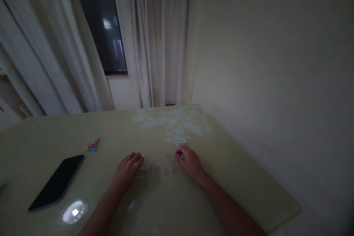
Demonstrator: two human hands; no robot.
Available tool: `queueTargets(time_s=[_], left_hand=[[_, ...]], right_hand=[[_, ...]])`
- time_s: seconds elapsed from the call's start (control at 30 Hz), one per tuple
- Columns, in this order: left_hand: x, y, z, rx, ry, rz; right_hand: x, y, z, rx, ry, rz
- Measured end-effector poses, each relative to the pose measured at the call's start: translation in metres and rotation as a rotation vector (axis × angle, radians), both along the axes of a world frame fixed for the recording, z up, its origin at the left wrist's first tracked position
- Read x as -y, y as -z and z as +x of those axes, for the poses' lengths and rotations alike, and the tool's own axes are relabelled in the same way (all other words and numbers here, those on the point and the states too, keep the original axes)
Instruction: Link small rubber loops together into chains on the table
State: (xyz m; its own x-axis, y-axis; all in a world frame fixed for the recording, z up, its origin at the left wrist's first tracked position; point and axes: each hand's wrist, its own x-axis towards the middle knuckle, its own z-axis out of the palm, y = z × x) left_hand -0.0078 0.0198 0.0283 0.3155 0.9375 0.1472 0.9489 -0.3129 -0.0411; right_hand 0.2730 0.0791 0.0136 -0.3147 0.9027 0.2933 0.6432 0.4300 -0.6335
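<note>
My left hand [128,169] rests on the table with its fingers curled at the near left side of a small clear plastic box [147,165], apparently gripping its edge. My right hand [190,161] has thumb and forefinger brought together in a pinch; whatever is between them is too small and dim to name. Between the two hands lie several small pale pink rings, among them one ring [165,171] and another ring [174,170]. Just beyond my right hand sits a little cluster of white pieces [182,140].
A black tablet [57,182] lies on the table [238,191] at the left. Behind it is a small pile of bright coloured pieces [93,145]. A wall [271,81] borders the table's right side, and curtains [163,44] hang at the back.
</note>
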Motion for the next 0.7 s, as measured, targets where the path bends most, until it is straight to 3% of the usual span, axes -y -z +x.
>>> queueTargets(time_s=[0.13, 0.43, 0.7], left_hand=[[0.004, -0.006, 0.005, -0.018, -0.042, -0.054], [0.008, -0.005, 0.011, 0.020, -0.114, -0.070], [0.010, -0.006, 0.009, -0.014, -0.162, -0.077]], right_hand=[[-0.001, 0.003, 0.002, 0.103, -0.029, -0.051], [-0.002, 0.013, 0.000, 0.097, -0.075, -0.068], [-0.003, -0.001, 0.006, 0.035, -0.117, -0.097]])
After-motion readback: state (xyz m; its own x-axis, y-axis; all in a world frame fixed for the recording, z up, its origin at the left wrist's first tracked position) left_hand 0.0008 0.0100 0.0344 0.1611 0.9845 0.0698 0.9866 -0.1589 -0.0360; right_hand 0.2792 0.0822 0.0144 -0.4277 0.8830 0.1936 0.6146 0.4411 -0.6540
